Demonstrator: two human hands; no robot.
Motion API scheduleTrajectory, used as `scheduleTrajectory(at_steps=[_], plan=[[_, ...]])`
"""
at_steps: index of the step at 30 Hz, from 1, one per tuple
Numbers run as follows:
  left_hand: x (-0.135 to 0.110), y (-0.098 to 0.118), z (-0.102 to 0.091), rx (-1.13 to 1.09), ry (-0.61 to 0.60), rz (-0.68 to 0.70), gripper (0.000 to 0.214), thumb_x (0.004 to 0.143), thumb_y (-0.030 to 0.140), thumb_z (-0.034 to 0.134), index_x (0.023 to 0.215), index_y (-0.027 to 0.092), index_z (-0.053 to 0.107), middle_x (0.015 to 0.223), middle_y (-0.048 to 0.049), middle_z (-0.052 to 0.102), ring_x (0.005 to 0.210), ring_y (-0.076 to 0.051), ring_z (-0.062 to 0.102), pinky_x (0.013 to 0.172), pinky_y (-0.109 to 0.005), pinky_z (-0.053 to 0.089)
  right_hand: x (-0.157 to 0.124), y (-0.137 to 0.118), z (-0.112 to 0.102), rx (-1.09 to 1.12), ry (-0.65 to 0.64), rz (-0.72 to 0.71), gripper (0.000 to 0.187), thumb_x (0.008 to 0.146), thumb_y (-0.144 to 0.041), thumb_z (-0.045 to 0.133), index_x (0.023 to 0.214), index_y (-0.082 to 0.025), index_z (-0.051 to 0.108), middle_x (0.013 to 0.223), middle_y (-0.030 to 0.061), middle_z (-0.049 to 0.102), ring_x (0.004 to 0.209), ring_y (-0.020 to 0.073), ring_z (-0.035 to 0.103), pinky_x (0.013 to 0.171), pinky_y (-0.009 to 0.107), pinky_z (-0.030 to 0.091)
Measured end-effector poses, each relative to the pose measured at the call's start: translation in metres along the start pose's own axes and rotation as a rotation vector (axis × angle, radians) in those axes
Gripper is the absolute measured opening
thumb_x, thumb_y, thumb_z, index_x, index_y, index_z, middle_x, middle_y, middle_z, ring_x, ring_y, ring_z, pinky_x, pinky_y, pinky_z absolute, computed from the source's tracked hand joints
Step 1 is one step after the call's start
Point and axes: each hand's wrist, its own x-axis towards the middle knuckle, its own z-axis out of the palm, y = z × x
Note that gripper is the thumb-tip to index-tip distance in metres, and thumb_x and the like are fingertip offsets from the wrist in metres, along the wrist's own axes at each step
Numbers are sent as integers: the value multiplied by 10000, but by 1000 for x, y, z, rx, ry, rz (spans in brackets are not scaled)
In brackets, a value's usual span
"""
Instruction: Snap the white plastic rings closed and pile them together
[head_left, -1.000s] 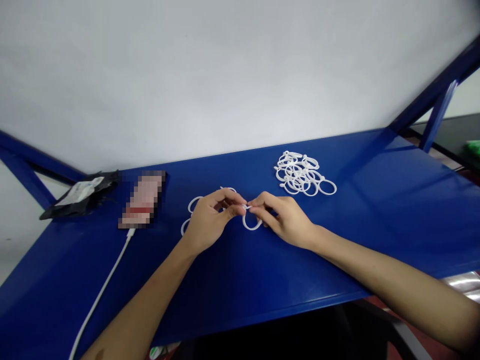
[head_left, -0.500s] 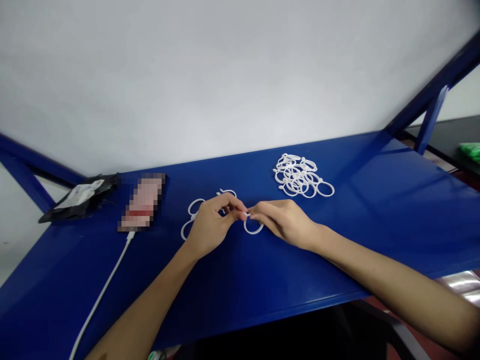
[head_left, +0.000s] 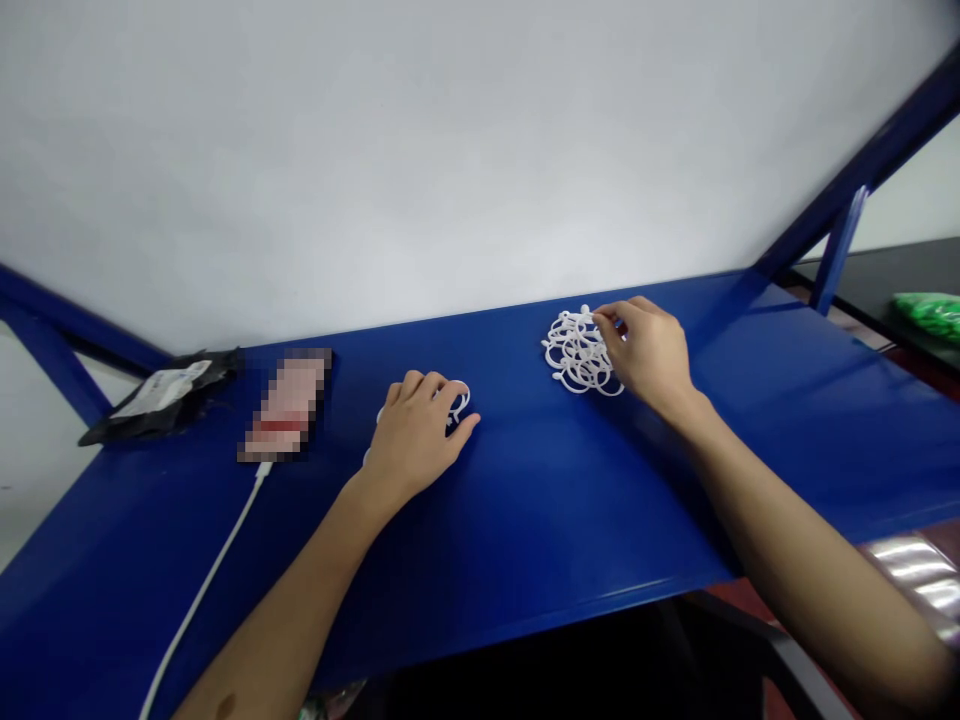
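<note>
On the blue table [head_left: 525,500] my left hand [head_left: 416,430] lies with fingers curled over a small group of white plastic rings [head_left: 459,400]. One ring shows between its fingertips and thumb, and the hand hides the others in that group. My right hand [head_left: 649,350] reaches to the far side of a larger pile of white rings [head_left: 574,357]. Its thumb and forefinger pinch a ring at the pile's top edge.
A blurred pink phone [head_left: 286,405] lies left of my left hand, with a white cable [head_left: 210,570] running to the near edge. A black pouch [head_left: 161,388] sits at the far left. Blue frame bars [head_left: 840,245] rise at the right, and a green object [head_left: 930,312] lies beyond.
Both hands held one ring together at the table's middle. Now they are apart: the left has carried it to the small group, and the right has moved away to the big pile.
</note>
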Motion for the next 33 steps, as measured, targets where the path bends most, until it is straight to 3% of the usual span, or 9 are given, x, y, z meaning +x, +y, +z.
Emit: scheduleTrajectory(at_steps=[4, 10, 18, 23, 29, 33], plan=[[-1, 0, 1, 46, -82, 23, 317, 942, 353, 542, 1192, 184, 642, 1116, -102, 656, 1056, -312, 518, 887, -472, 423, -2, -1, 3, -11, -80, -28, 156, 907, -271, 573, 931, -185, 702, 864, 65, 700, 776, 199, 607, 680, 322, 422], [-1, 0, 0, -8, -97, 49, 344, 920, 274, 510, 1227, 192, 642, 1124, -116, 666, 1060, -319, 513, 895, -486, 408, -9, -6, 8, -49, -151, -128, 135, 898, -259, 557, 864, -192, 669, 853, 68, 691, 818, 220, 576, 666, 329, 414], [0, -1, 3, -138, -56, 71, 288, 930, 172, 480, 1141, 233, 667, 1036, -77, 700, 990, -282, 522, 858, -440, 362, -12, -6, 9, -82, -76, -167, 180, 915, -293, 542, 863, -188, 679, 852, 94, 667, 816, 237, 526, 654, 354, 421], [1, 3, -1, -208, -4, 30, 239, 931, 167, 511, 1118, 228, 647, 991, -47, 712, 967, -254, 547, 846, -409, 347, -19, -23, 5, -26, -27, -271, 205, 960, -288, 521, 929, -179, 692, 896, 110, 663, 866, 259, 525, 742, 400, 459], [2, 10, -8, -354, 102, -63, 196, 923, 181, 542, 1095, 222, 628, 902, -21, 708, 920, -222, 593, 864, -392, 388, -45, -61, 8, 221, -213, -526, 273, 1003, -292, 474, 1158, -152, 651, 1047, 125, 665, 942, 260, 561, 861, 439, 499], [2, 11, -15, -570, 76, -176, 143, 927, 269, 562, 1039, 231, 642, 927, -19, 717, 855, -196, 631, 817, -361, 451, -59, -74, 14, 399, -345, -536, 351, 1009, -324, 474, 1317, -176, 551, 1199, 132, 627, 1046, 263, 587, 896, 449, 524]])
